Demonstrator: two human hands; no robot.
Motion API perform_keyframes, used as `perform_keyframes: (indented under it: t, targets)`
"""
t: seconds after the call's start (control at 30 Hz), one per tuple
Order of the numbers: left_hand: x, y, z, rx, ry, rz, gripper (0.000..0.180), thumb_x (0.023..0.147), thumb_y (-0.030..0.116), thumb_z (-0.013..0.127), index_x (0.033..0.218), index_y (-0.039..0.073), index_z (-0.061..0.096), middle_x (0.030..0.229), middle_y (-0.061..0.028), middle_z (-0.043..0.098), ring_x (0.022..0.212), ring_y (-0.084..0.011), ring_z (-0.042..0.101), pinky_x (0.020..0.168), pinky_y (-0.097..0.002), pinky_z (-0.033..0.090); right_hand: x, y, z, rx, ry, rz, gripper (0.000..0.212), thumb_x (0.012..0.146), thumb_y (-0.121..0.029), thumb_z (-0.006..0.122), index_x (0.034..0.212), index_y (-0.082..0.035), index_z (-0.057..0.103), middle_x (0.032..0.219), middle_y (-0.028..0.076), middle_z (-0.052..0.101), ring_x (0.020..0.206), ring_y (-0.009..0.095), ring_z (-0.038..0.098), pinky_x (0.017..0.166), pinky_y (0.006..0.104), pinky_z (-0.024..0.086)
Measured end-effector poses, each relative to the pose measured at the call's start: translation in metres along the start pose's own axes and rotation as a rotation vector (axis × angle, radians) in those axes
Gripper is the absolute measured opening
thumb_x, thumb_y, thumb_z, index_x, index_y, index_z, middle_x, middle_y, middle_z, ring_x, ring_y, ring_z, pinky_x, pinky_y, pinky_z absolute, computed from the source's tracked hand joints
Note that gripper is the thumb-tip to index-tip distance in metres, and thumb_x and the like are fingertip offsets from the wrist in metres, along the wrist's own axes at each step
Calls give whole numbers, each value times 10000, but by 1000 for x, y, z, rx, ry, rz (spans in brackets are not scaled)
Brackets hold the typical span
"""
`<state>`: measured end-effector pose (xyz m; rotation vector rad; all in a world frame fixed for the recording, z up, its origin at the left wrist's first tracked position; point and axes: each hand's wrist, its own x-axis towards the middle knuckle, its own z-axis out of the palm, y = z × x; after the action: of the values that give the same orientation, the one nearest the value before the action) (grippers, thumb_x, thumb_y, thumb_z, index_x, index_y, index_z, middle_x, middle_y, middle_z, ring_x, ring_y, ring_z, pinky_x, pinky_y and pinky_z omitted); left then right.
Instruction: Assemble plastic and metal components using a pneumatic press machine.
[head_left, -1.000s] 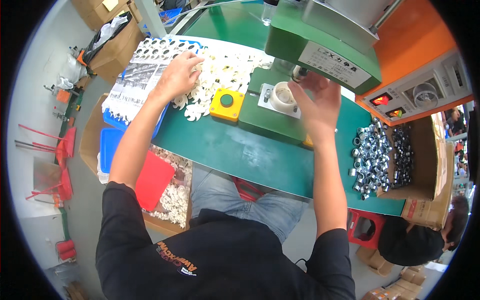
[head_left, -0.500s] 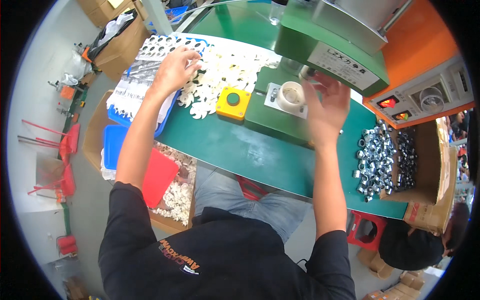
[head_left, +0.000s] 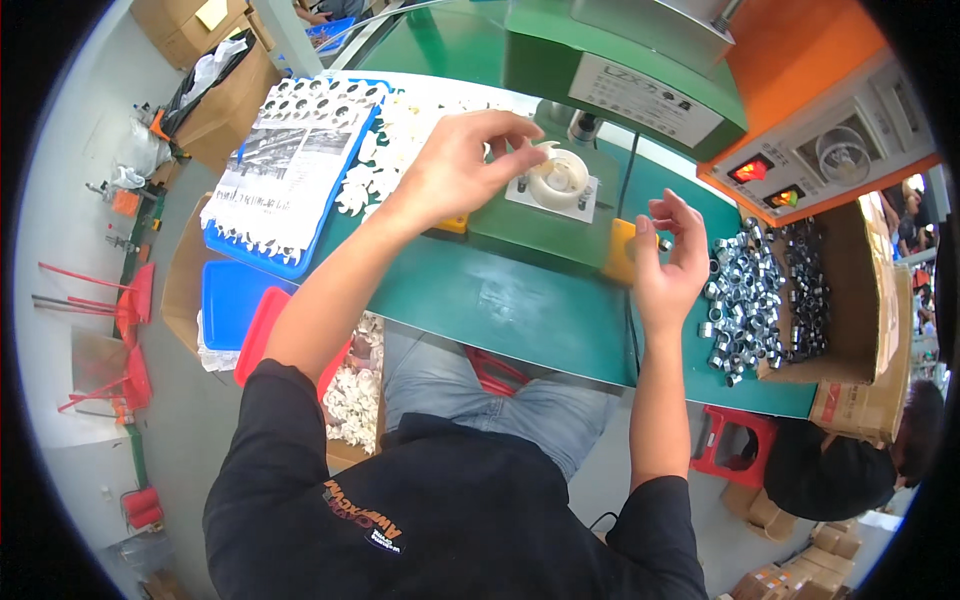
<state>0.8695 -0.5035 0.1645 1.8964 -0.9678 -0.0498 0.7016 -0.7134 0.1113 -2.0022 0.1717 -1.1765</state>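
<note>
My left hand (head_left: 465, 165) is closed in a pinch at the rim of a round cream-white holder (head_left: 560, 182). A small white plastic piece (head_left: 546, 153) shows at its fingertips, partly hidden. The holder sits on a metal plate (head_left: 590, 205) on the green base (head_left: 520, 235) of a press. Above and behind the holder stands a metal post (head_left: 583, 126), under the green press head (head_left: 630, 85). My right hand (head_left: 675, 262) is raised beside a yellow box (head_left: 621, 250), its fingers curled but apart, with nothing visibly held.
Loose white pieces (head_left: 360, 180) lie beside a blue tray (head_left: 330, 232) at the left. Metal collars (head_left: 740, 300) are heaped at the right, by a cardboard box (head_left: 855, 300). An orange control box (head_left: 780, 110) stands at the far right. A red tray (head_left: 262, 328) lies under my left arm.
My left hand has moved right from the loose white pieces to the round holder. My right hand has drawn back from the holder, down and to the right.
</note>
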Motion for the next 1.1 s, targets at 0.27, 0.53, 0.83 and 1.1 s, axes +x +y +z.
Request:
perform_keyframes:
  t: [0.27,0.53,0.83,1.1]
  targets:
    - [32,-25,27,137,-69,-40,391,915,412,779,1009,32,784,918,-111,684,662,-176,623,682,-324,534,-16,8,-19,-47,-42,39,319,854,38,732,1169,6,691,1019,124,715,912,218,672,827,338,535]
    - [31,-4,26,-19,-210,-299,405,902,450,778,1011,60,765,979,-127,627,924,-242,629,824,-381,522,-23,14,-22,-88,-67,49,282,853,29,736,1131,14,699,1030,145,714,946,257,691,873,365,546]
    - [19,3,18,297,-117,57,320,896,373,753,908,55,724,964,-126,671,972,-329,656,896,-428,515,-26,18,-31,-169,-80,15,263,855,14,741,1114,10,700,1034,154,714,962,298,692,884,383,544]
    - [19,2,12,268,-162,135,212,911,235,750,940,25,738,919,-107,677,805,-296,634,738,-396,498,-29,19,-32,-160,-99,58,243,863,4,741,1102,18,699,1033,155,716,963,296,692,886,383,543]
